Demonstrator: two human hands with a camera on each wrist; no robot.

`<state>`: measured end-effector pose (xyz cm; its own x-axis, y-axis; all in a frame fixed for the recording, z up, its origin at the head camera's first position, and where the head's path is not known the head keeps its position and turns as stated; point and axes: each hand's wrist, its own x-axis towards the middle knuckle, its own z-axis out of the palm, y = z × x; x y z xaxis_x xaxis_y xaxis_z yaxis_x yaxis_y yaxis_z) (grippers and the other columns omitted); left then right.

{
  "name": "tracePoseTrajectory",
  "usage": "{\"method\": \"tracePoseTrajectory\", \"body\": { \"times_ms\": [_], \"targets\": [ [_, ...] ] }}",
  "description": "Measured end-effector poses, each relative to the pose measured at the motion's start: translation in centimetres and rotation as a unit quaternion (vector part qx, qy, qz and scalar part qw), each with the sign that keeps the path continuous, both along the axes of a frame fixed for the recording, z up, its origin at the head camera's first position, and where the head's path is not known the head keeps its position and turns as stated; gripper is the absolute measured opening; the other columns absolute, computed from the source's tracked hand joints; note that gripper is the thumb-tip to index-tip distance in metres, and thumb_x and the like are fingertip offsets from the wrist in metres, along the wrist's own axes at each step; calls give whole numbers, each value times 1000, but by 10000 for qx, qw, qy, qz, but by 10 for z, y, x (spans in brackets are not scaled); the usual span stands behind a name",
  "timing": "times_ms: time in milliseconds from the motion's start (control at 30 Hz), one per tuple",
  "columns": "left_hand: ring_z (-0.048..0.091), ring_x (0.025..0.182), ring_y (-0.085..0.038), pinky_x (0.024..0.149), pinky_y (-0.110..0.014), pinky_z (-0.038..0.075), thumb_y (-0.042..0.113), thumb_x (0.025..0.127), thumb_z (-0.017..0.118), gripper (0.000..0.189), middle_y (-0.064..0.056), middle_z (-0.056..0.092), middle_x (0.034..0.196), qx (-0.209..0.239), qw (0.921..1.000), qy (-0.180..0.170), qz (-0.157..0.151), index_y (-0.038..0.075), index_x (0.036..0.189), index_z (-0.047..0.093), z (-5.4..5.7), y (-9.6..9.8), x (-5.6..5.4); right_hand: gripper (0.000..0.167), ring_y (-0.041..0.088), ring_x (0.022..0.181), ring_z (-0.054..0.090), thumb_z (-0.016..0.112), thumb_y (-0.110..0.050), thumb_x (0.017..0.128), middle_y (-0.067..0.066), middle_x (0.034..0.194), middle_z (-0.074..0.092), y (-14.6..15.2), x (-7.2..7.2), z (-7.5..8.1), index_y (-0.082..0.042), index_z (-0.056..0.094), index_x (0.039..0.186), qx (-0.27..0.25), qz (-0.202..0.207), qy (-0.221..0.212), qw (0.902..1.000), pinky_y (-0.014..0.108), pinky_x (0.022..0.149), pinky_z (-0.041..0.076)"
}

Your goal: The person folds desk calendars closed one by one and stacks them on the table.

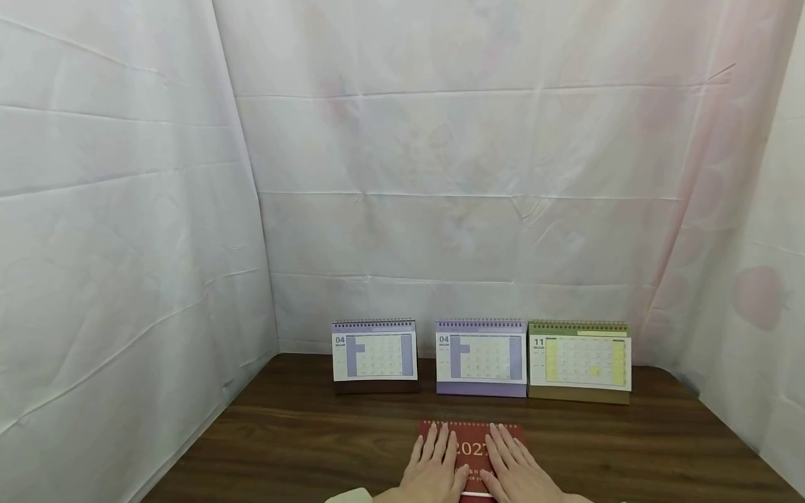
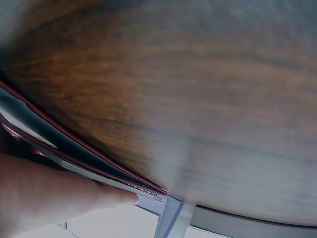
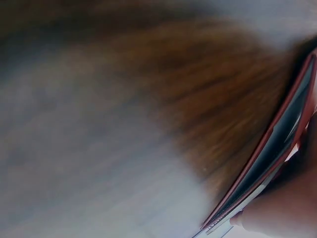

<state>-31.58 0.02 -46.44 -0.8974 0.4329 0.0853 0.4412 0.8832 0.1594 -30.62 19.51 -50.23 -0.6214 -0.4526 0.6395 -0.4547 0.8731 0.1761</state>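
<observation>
Plainly, from my head view, the left grip (image 1: 434,471) and right grip (image 1: 519,469) lie flat, fingers straight, on the red calendar (image 1: 472,457) beneath them. Only the wrist views show me the dark gap along its sides; there, most fingers are out of sight and the surface (image 1: 314,447) blurs. The grips hide much of it from above.

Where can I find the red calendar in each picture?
Head: the red calendar is at the bottom, a bit right of the middle, under the left hand and right hand.
Left wrist: lower left, seen edge-on, slanting down rightward.
Right wrist: lower right, edge-on, slanting down leftward.
Shared landmark: the brown wooden table.
</observation>
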Motion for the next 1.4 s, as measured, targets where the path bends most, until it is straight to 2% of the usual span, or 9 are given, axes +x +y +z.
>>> {"method": "tracePoseTrajectory", "body": {
  "times_ms": [367,600,833,1100,1333,1400],
  "targets": [
    [24,148,-25,117,-49,25,53,101,31,65,-5,30,158,79,9998,-163,27,11,149,34,-1,0,0,55,0,141,-28,52,-46,96,16,125,62,0,-6,-10,3,61,120,68,-5,458,9989,13,111,-23],
    [24,148,-24,117,-49,24,55,100,30,66,-4,29,159,30,9999,-164,31,12,150,33,-8,0,-3,58,-1,139,-32,52,-47,96,19,127,61,-1,-3,-10,6,60,120,5,28,172,9998,12,109,-24],
    [23,149,-24,117,-49,23,56,100,30,66,-4,29,159,-7,9998,-204,48,13,150,32,-5,0,0,58,5,142,-29,46,-50,98,15,125,61,1,-6,-16,2,60,118,294,-96,608,9977,17,113,-23],
    [22,149,-25,117,-50,22,56,100,30,67,-4,27,159,20,9997,-233,21,12,151,32,-4,0,1,59,7,142,-30,42,-51,99,15,126,59,1,-5,-17,1,57,121,427,-186,561,9973,19,114,-23],
    [21,149,-26,117,-50,22,56,100,31,67,-5,27,160,18,9996,-271,9,12,151,31,-5,0,0,58,8,143,-29,43,-52,98,13,124,61,1,-6,-16,-1,59,119,505,-209,761,9956,20,114,-22],
    [21,149,-26,118,-50,22,56,100,30,67,-5,26,160,29,9996,-296,-2,13,151,31,-5,0,0,58,8,142,-30,42,-52,99,14,125,61,1,-5,-15,0,58,120,477,-199,672,9964,20,114,-23]
  ]
}}
